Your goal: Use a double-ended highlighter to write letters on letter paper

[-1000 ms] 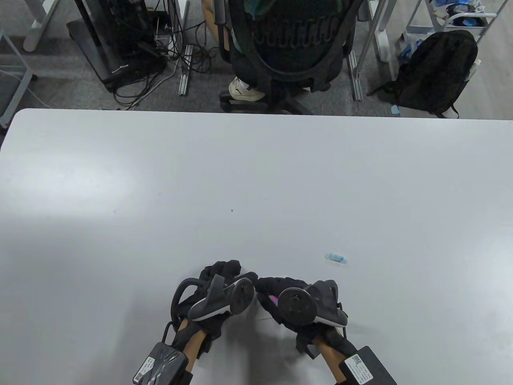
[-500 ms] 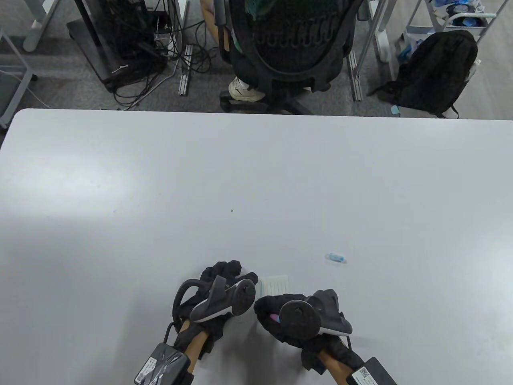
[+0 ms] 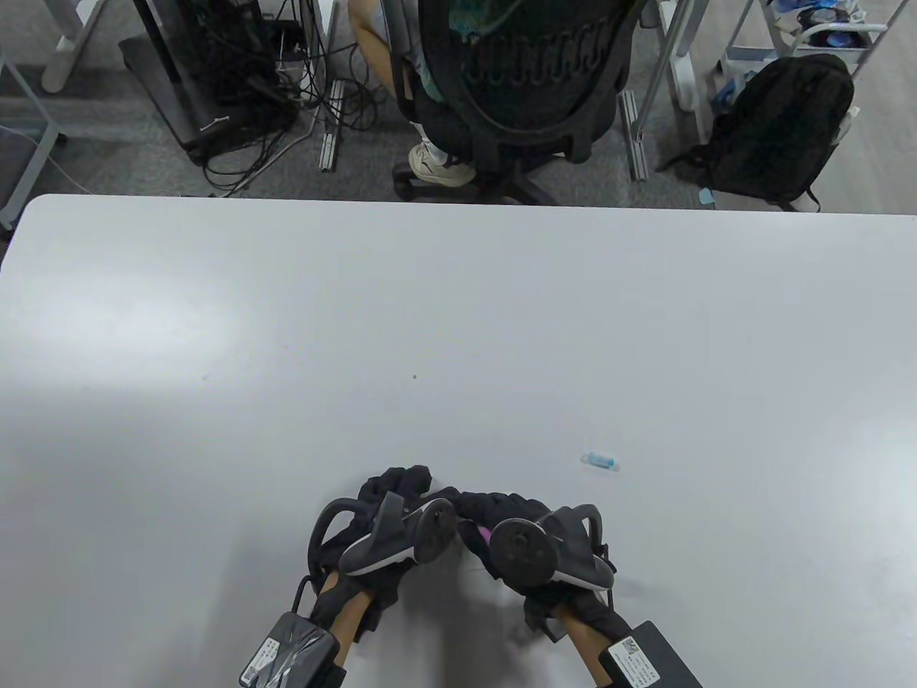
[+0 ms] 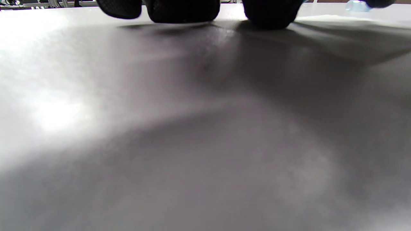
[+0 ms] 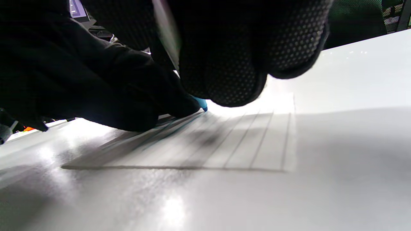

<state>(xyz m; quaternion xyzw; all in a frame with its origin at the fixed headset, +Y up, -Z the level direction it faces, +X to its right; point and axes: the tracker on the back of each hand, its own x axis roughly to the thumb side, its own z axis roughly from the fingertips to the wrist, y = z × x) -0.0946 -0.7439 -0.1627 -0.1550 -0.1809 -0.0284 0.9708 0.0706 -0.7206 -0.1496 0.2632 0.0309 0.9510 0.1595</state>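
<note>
Right wrist view: right hand [image 5: 205,54] grips highlighter [image 5: 201,103] on paper [image 5: 250,141]; left hand [image 3: 390,512] unclear.

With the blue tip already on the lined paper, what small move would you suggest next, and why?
Probably draw the blue highlighter tip along the small lined white paper to make a stroke: the right hand grips the pen with its tip at the sheet, and the left hand rests beside it.

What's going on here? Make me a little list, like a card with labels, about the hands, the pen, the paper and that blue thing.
right hand: grips the highlighter, blue tip at the paper
left hand: fingertips down beside the right hand
paper: lined, flat on the table, hidden under the hands from above
blue cap: lies alone, right of the hands
writing: too blurred to read
</note>
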